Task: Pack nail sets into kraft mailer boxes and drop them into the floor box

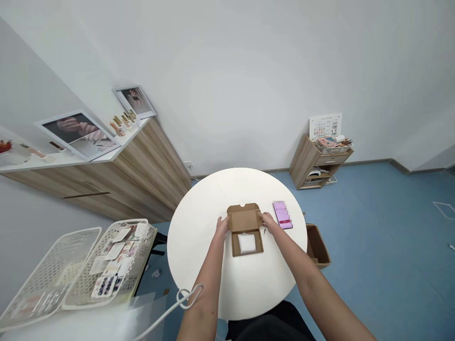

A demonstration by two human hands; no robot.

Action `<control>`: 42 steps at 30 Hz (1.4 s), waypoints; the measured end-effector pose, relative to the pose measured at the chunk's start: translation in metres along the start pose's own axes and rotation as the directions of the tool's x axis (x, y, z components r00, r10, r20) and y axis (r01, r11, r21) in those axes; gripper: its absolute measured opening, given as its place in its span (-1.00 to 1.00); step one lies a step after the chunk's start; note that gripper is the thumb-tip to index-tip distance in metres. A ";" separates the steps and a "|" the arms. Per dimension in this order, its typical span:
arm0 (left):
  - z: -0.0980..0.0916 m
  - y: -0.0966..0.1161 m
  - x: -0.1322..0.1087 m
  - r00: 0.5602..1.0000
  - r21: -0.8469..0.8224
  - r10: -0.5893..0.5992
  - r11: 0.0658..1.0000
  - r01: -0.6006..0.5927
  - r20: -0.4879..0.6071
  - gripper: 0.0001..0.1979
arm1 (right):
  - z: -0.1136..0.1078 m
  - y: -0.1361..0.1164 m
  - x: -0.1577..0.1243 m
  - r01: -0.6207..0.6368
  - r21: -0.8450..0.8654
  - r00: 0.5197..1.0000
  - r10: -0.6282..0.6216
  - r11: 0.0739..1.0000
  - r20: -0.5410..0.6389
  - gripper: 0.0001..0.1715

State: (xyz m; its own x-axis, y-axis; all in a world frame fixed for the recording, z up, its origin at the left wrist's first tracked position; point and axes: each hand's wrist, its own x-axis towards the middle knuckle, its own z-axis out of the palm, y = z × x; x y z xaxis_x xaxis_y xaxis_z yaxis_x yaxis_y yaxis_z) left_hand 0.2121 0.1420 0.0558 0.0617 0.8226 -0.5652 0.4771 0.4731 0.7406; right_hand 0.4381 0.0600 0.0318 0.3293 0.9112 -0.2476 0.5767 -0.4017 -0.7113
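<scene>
A small brown cardboard box (pixel 235 246) lies on the white round table (pixel 199 227) with its lid (pixel 244 220) raised and tilted back. Inside it rests a flat white packet (pixel 247 243). My left hand (pixel 222 226) grips the left edge of the lid, fingers closed around it. On the opposite side, my right hand (pixel 268 220) pinches the lid's right edge. Just beyond the right hand is a phone (pixel 283 215) with a pink-purple screen. A small dark mark or scrap (pixel 264 232) sits beside the box on the right.
An open carton (pixel 316 246) stands on the floor right of the table. White plastic baskets (pixel 106 265) with nail sets are at lower left, near a white cable (pixel 167 312). A wooden cabinet (pixel 152 166) borders the left; a small drawer unit (pixel 322 163) stands by the wall.
</scene>
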 end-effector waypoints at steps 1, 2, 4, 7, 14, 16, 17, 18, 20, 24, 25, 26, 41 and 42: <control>-0.002 0.002 0.000 1.000 -0.018 0.003 1.000 -0.003 0.026 -0.35 | -0.002 -0.005 0.001 -0.037 0.043 0.999 0.036 0.998 0.019 -0.43; -0.005 0.003 -0.001 0.999 -0.036 0.008 0.999 -0.006 0.050 -0.34 | -0.006 -0.009 0.002 -0.089 0.092 0.995 0.085 0.992 0.043 -0.45; -0.009 0.004 -0.002 0.996 -0.065 0.024 0.998 -0.019 0.087 -0.31 | -0.014 -0.015 0.004 -0.179 0.172 0.982 0.166 0.969 0.089 -0.51; -0.014 0.002 -0.007 0.990 -0.088 0.074 0.994 -0.063 0.122 -0.31 | -0.026 -0.020 0.004 -0.249 0.244 0.967 0.224 0.937 0.126 -0.59; -0.008 -0.024 -0.031 0.970 -0.071 0.225 0.973 -0.219 0.094 -0.36 | -0.027 -0.022 -0.027 -0.229 0.272 0.973 0.220 0.935 0.065 -0.50; -0.004 -0.031 -0.038 0.957 -0.038 0.283 0.959 -0.281 0.056 -0.35 | -0.024 -0.022 -0.039 -0.169 0.244 0.986 0.167 0.955 0.032 -0.48; -0.003 -0.033 -0.040 0.950 -0.020 0.310 0.951 -0.309 0.043 -0.37 | -0.023 -0.022 -0.044 -0.134 0.220 0.991 0.135 0.966 0.011 -0.48; -0.002 -0.034 -0.041 0.944 -0.003 0.328 0.945 -0.328 0.038 -0.39 | -0.022 -0.023 -0.048 -0.104 0.192 0.994 0.107 0.976 -0.009 -0.48; -0.001 -0.033 -0.041 0.940 0.019 0.338 0.941 -0.339 0.055 -0.46 | -0.023 -0.024 -0.053 -0.077 0.141 0.996 0.082 0.987 -0.033 -0.49; -0.006 -0.027 -0.037 0.936 0.039 0.333 0.940 -0.339 0.116 -0.55 | -0.025 -0.025 -0.054 -0.104 0.116 0.994 0.108 0.988 -0.026 -0.50; -0.007 -0.027 -0.038 0.934 0.039 0.335 0.939 -0.342 0.126 -0.55 | -0.025 -0.024 -0.055 -0.100 0.123 0.994 0.103 0.987 -0.020 -0.50; -0.009 -0.027 -0.039 0.930 0.040 0.342 0.936 -0.350 0.134 -0.54 | -0.025 -0.023 -0.056 -0.089 0.131 0.996 0.091 0.987 -0.012 -0.50; -0.003 -0.086 -0.089 0.727 0.067 0.678 0.725 -0.685 0.108 -0.65 | -0.009 0.008 -0.111 0.249 0.098 0.969 -0.247 0.964 -0.026 -0.50; -0.002 -0.092 -0.089 0.713 0.109 0.693 0.705 -0.701 0.106 -0.62 | -0.006 0.011 -0.115 0.263 0.073 0.965 -0.261 0.962 -0.038 -0.47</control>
State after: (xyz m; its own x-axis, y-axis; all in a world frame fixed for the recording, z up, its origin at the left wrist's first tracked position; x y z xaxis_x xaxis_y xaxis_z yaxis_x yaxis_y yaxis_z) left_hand 0.1606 0.0255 0.0385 0.4677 0.8810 0.0715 0.3887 -0.2776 0.8786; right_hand 0.4111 -0.0504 0.0562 0.1960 0.9802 -0.0283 0.5868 -0.1404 -0.7975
